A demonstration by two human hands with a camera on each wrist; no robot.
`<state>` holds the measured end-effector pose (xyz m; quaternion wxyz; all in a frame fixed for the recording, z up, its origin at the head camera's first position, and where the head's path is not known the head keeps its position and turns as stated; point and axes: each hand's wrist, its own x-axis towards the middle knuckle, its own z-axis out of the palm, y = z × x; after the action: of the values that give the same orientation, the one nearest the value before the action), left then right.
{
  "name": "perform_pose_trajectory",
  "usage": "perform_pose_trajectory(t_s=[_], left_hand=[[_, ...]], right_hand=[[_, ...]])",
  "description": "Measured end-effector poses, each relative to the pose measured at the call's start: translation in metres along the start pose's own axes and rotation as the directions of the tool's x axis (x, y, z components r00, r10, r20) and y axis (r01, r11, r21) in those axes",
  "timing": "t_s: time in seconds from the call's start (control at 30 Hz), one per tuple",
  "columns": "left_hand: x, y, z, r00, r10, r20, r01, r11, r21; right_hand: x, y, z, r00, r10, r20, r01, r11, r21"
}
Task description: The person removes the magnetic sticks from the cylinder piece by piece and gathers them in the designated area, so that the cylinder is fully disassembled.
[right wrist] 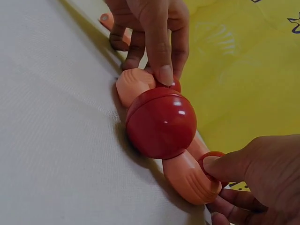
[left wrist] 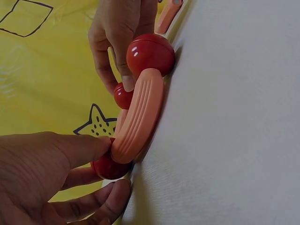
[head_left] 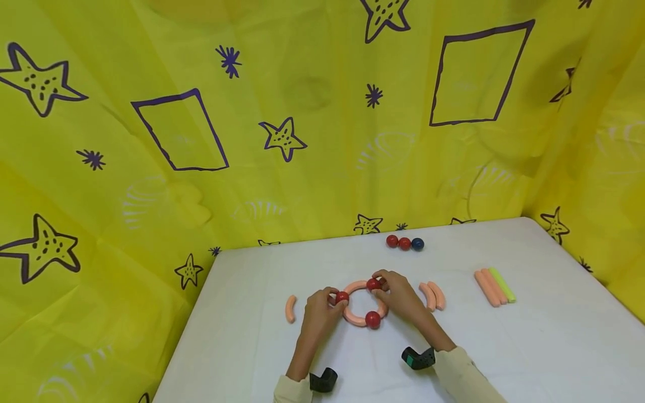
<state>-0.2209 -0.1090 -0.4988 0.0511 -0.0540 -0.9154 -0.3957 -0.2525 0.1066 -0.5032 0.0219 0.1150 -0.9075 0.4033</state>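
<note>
A ring made of peach curved sticks (head_left: 355,320) joined by three red balls lies on the white table. My left hand (head_left: 318,314) pinches the left red ball (head_left: 342,297) between thumb and fingers. At the ring's upper right, my right hand (head_left: 401,295) holds another red ball (head_left: 373,284). The third red ball (head_left: 373,319), at the near side, is touched by neither hand; in the right wrist view this red ball (right wrist: 161,124) joins two curved sticks. A grooved curved stick (left wrist: 140,117) runs from it to the left hand's ball in the left wrist view.
One curved stick (head_left: 290,309) lies left of the ring, two more curved sticks (head_left: 436,295) to the right. Farther right are peach straight sticks (head_left: 487,288) and a green stick (head_left: 502,284). Two red balls (head_left: 398,242) and a blue ball (head_left: 417,244) sit near the yellow curtain (head_left: 312,190).
</note>
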Motion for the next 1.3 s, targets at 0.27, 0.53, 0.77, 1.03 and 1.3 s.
perform_pose_trajectory(t_s=[0.27,0.53,0.77,1.03,1.3], left_hand=[[0.000,-0.001,-0.007,0.997,0.052,0.054,-0.051,0.999,-0.005],[0.002,-0.002,-0.005,0.986,0.090,0.144,-0.089,0.996,-0.008],[0.000,0.006,0.004,0.997,-0.039,0.062,0.039,0.999,-0.001],[-0.001,0.015,0.015,0.996,-0.091,-0.015,0.092,0.989,0.120],[0.001,0.017,0.016,0.995,-0.096,-0.037,0.100,0.987,0.125]], right_hand=[[0.008,-0.002,0.004,0.999,0.004,0.054,-0.005,1.000,0.028],[0.014,-0.001,0.008,0.985,-0.102,0.136,0.089,0.991,0.098],[0.013,-0.004,0.009,0.979,-0.123,0.163,0.106,0.989,0.106],[0.012,-0.004,0.008,0.964,-0.199,0.178,0.189,0.979,0.074],[0.011,-0.007,0.008,0.968,-0.178,0.176,0.166,0.983,0.081]])
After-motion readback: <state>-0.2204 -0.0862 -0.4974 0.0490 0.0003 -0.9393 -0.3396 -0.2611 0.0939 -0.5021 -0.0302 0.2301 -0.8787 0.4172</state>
